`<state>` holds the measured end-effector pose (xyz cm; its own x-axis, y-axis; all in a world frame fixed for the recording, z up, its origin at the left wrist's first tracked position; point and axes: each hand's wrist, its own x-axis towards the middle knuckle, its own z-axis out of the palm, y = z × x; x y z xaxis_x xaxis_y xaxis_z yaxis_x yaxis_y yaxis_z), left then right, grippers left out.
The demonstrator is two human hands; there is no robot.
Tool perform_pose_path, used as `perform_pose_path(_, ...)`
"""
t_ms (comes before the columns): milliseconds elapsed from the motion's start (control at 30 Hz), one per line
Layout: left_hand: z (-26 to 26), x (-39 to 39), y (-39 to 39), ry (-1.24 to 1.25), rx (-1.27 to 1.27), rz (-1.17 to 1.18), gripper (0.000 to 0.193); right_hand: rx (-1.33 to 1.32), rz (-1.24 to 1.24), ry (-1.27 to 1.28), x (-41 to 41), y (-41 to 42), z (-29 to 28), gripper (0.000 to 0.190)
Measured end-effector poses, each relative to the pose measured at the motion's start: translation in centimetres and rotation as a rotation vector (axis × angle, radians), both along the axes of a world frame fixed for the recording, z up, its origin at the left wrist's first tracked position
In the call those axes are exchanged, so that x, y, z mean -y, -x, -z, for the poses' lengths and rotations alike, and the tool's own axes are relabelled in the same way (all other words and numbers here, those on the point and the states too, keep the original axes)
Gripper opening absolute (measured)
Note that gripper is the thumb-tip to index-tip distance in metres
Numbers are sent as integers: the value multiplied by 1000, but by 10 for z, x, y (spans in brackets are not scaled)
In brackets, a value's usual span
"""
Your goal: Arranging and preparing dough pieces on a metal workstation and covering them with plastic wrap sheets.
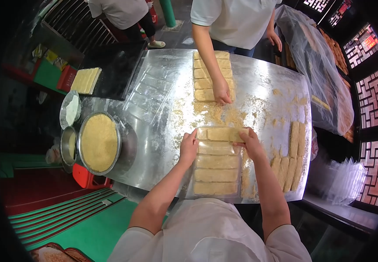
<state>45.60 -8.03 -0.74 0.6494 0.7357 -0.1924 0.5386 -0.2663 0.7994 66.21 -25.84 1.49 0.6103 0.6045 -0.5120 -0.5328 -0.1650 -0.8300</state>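
Note:
A clear plastic compartment tray (202, 133) lies on the steel table in front of me. Several crumb-coated, pale yellow pastry bars (216, 175) fill its lower compartments crosswise. My left hand (189, 149) grips the tray's far left corner between thumb and fingers. At the far end, my right hand (250, 142) holds one pastry bar (220, 134) by its right end. That bar lies over the farthest compartment, its left end short of the tray's left side. My palm and fingers hide part of its right end.
Across the steel table (162, 157), a co-worker's hand (221, 91) is at a second filled tray (208, 73). Loose crumbs (221, 113) lie between. Stacked bars (285, 170) stand right; a crumb-filled metal bowl (99, 144), empty clear trays (149, 93) and a black board (113, 68) are left.

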Motion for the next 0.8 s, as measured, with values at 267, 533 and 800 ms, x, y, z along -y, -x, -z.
perform_pose_path(267, -2, -3, 2, -2, -14, 42, 51, 19, -70, 24, -36, 26, -6, 36)
perform_pose_path(533, -7, 12, -7, -534, -136, 450, 71, 1294, -311, 584, -30, 39, -17, 35)
perform_pose_path(800, -6, 19, -13, -530, -194, 613, 79, 1423, -759, 499, -31, 78, 14, 90)
